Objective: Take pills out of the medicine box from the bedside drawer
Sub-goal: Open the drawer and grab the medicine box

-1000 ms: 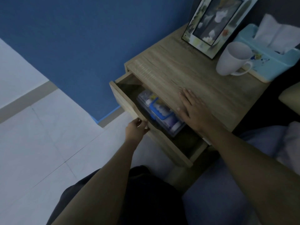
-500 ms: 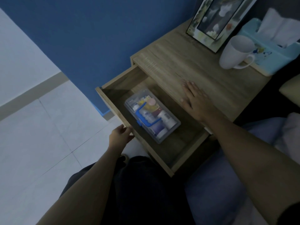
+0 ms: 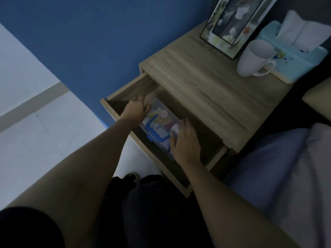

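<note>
The wooden bedside drawer (image 3: pixel 125 90) stands pulled far out. Inside it lies a clear plastic medicine box (image 3: pixel 159 126) with a blue handle and several small bottles and packs inside. My left hand (image 3: pixel 136 109) is inside the drawer at the box's far left end, fingers spread over it. My right hand (image 3: pixel 185 144) rests with spread fingers on the box's near right end. The frame does not show whether either hand has closed around the box. Both ends of the box are hidden by my hands.
On the nightstand top (image 3: pixel 206 90) stand a white mug (image 3: pixel 254 59), a picture frame (image 3: pixel 234 22) and a light blue tissue box (image 3: pixel 293 52). A blue wall is behind, pale floor tiles on the left, bedding on the right.
The drawer was pulled out by my left hand, which then let go and reached in. My right hand left the nightstand top and came down onto the box.
</note>
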Tool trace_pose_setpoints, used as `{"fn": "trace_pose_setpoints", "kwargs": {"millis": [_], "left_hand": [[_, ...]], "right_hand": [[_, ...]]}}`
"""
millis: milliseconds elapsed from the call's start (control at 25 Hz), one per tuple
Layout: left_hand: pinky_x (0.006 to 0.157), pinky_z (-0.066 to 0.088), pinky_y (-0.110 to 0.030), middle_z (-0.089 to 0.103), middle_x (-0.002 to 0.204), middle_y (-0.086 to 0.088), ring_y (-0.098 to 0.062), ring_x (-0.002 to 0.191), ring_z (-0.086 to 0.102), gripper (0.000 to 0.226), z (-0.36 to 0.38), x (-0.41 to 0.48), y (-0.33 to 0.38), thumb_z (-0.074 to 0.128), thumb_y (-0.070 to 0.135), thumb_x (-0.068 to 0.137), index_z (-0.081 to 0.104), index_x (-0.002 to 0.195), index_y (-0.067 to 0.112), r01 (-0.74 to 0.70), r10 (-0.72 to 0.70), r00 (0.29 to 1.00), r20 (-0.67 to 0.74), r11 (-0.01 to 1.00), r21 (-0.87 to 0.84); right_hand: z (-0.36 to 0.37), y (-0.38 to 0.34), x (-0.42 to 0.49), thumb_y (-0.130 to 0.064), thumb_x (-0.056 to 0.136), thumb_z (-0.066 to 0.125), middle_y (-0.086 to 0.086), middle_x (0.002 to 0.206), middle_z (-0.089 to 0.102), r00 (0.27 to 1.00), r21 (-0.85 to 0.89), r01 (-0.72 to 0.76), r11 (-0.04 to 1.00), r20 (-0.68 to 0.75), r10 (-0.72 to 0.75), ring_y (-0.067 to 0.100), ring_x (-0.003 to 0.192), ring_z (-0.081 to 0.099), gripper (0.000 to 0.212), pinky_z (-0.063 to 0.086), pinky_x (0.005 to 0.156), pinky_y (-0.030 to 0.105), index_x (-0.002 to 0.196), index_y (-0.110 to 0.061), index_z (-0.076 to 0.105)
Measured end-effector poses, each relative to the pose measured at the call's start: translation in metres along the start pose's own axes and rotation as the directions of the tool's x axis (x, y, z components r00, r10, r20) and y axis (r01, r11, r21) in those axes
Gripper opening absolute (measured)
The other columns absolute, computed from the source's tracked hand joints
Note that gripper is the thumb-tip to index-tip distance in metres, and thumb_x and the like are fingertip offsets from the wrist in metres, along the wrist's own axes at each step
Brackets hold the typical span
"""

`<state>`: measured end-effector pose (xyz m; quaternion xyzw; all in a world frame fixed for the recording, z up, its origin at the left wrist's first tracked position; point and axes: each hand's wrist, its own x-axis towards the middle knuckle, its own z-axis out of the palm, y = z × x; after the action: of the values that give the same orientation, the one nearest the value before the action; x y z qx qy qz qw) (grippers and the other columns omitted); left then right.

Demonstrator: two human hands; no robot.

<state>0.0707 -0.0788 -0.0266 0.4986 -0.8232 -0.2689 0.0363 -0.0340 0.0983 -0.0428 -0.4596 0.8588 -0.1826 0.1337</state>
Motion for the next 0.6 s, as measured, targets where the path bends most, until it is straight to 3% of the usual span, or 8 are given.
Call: {"fn": "trace_pose_setpoints", "kwargs": {"millis": [120,280,600], "left_hand": [[0.083,0.051,-0.039,0.057,0.124,-0.021,-0.028,0.102,0.061,0.058,0.01,0.015,-0.009,0.042,0.043,0.095,0.031,0.14,0.009,0.085,-0.091,0.972,0.219,0.996,0.036],[0.055,0.042,-0.022,0.058,0.104,-0.008,-0.013,0.076,0.057,0.046,0.016,0.023,-0.017,0.05,0.044,0.091,0.045,0.125,0.012,0.185,-0.139,0.943,0.303,0.974,-0.129],[0.06,0.042,-0.022,0.059,0.116,-0.014,-0.019,0.089,0.056,0.046,0.021,0.028,-0.021,0.051,0.041,0.092,0.046,0.125,0.009,0.161,-0.114,0.947,0.3,0.977,-0.136]], "right_hand": [[0.021,-0.001,-0.012,-0.056,0.088,0.043,0.016,0.154,0.02,0.958,-0.006,-0.285,0.958,0.033,0.285,0.029,0.139,0.029,0.076,0.039,0.106,0.044,0.145,-0.014,0.014],[0.031,-0.009,-0.008,-0.067,0.08,0.048,0.02,0.151,0.015,0.918,-0.05,-0.393,0.918,0.04,0.395,0.032,0.128,0.037,0.091,0.048,0.093,0.043,0.145,-0.021,0.004],[0.037,-0.006,-0.006,-0.064,0.081,0.05,0.024,0.144,0.021,0.871,0.146,-0.485,0.862,0.174,0.46,0.031,0.108,0.054,0.094,0.051,0.07,0.035,0.143,-0.032,-0.012]]}}
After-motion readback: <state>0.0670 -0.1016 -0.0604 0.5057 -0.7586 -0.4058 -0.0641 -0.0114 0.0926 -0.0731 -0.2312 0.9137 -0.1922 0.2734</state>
